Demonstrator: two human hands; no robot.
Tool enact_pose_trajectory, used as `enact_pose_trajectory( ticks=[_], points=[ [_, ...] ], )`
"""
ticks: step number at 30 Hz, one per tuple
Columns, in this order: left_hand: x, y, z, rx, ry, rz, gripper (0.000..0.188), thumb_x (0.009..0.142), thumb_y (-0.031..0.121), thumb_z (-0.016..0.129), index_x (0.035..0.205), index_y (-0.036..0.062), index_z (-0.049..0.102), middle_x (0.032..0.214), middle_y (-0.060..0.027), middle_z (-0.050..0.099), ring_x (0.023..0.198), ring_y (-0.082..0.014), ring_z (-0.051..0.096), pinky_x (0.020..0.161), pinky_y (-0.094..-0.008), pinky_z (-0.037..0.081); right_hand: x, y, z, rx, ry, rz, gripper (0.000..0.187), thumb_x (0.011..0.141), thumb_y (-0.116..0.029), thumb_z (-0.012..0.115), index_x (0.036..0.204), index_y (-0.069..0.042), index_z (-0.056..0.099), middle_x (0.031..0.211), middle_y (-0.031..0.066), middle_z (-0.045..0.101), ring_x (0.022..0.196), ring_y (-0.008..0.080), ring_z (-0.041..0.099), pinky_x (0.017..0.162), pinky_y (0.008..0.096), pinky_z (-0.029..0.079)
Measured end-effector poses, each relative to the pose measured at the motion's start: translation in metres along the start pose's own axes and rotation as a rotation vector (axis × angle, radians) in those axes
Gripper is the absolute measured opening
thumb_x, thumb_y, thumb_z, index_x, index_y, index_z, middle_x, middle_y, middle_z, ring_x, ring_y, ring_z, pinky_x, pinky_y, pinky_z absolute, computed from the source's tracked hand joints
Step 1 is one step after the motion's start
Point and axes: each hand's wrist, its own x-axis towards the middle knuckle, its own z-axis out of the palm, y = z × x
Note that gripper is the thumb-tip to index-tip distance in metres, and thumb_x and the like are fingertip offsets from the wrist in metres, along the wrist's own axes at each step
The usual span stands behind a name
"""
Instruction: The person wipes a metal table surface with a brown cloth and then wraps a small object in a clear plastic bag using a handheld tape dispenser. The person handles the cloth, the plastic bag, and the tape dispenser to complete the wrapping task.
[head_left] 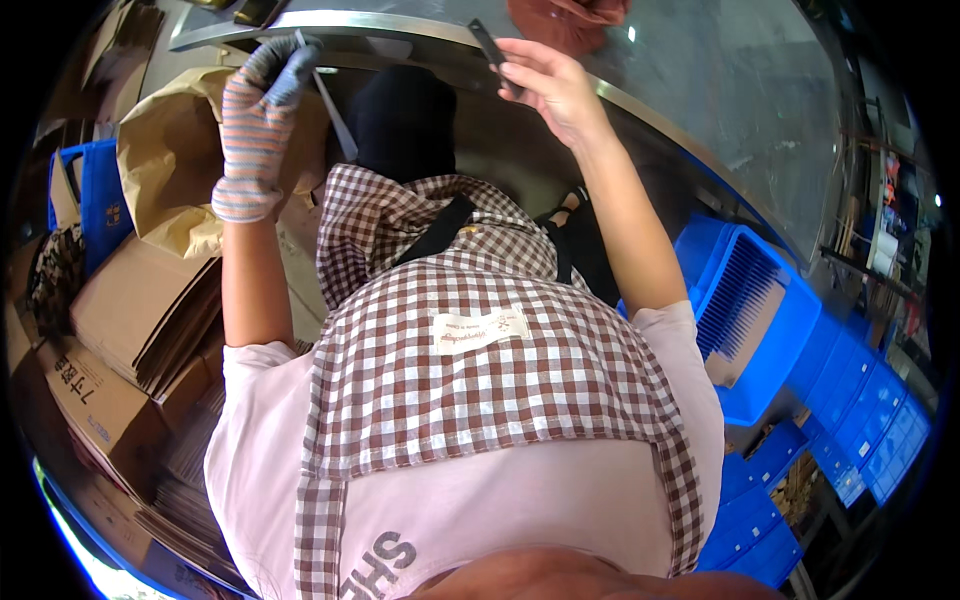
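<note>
My left hand [257,140], in a striped knitted glove with dark fingertips, is closed on a thin grey metal strip [336,118]. The strip slants down to the right and widens toward its lower end. Bare, my right hand [552,90] pinches a narrow flat black piece [487,48] between thumb and fingers, near the edge of the metal table [700,100]. What kind of thing either piece is, I cannot make out. Both hands are raised in front of me, well apart. A checked brown and white apron [430,390] covers my front.
On my right, a blue bin [790,330] holds a row of thin dark pieces against cardboard; more blue bins [870,430] stand beyond. To the left are an open brown paper bag [165,150] and stacked flat cardboard [140,300]. A reddish-brown cloth-like bundle [570,22] lies on the table.
</note>
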Motion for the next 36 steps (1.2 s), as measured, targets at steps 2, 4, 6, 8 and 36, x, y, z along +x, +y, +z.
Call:
enact_pose_trajectory(
  ticks=[2, 4, 6, 8, 36],
  points=[
    [-0.018, 0.006, -0.008, -0.059, 0.07, -0.039, 0.021, 0.094, 0.003, 0.069, 0.115, -0.0028, 0.069, 0.104, -0.0036, 0.073, 0.097, -0.0092, 0.065, 0.089, -0.0238, 0.052, 0.029, 0.004, 0.022, -0.097, -0.051, 0.001, 0.037, 0.093, -0.008, 0.072, 0.128, 0.0, 0.065, 0.099, 0.0073, 0.071, 0.081, 0.0139, 0.069, 0.072, 0.0269, 0.056],
    [-0.018, 0.017, -0.021, 0.066, 0.101, 0.012, 0.022, 0.094, 0.005, 0.07, 0.115, -0.0018, 0.069, 0.102, -0.0044, 0.073, 0.094, -0.0094, 0.065, 0.088, -0.0244, 0.053, 0.071, -0.008, 0.041, -0.41, 0.017, -0.168, 0.035, 0.092, -0.008, 0.072, 0.126, 0.001, 0.066, 0.094, 0.0079, 0.072, 0.077, 0.0125, 0.068, 0.07, 0.0258, 0.056],
    [-0.028, 0.032, -0.034, 0.151, 0.199, 0.001, 0.019, 0.096, 0.009, 0.066, 0.112, -0.0016, 0.068, 0.095, -0.0032, 0.07, 0.084, -0.0101, 0.064, 0.082, -0.0247, 0.052, 0.112, -0.013, 0.052, -0.35, 0.005, -0.078, 0.043, 0.093, -0.011, 0.071, 0.135, -0.006, 0.062, 0.113, 0.0077, 0.07, 0.102, 0.0123, 0.066, 0.082, 0.0254, 0.052],
    [-0.038, 0.048, -0.04, 0.136, 0.274, -0.111, 0.018, 0.097, 0.01, 0.066, 0.11, -0.0012, 0.068, 0.089, -0.0028, 0.068, 0.08, -0.0101, 0.063, 0.078, -0.0247, 0.052, 0.171, 0.021, 0.041, -0.253, 0.067, -0.272, 0.03, 0.091, -0.005, 0.069, 0.12, 0.001, 0.068, 0.081, 0.0077, 0.07, 0.066, 0.0126, 0.063, 0.061, 0.0276, 0.05],
    [0.068, 0.032, -0.319, 0.606, 0.823, 0.437, 0.034, 0.096, 0.02, 0.072, 0.121, -0.0025, 0.068, 0.111, -0.0191, 0.074, 0.105, -0.028, 0.072, 0.09, -0.0354, 0.057, -0.021, -0.055, -0.063, -0.445, 0.217, -0.308, 0.022, 0.099, -0.008, 0.063, 0.119, 0.001, 0.069, 0.106, 0.005, 0.07, 0.09, 0.0118, 0.068, 0.08, 0.0239, 0.053]
  ],
)
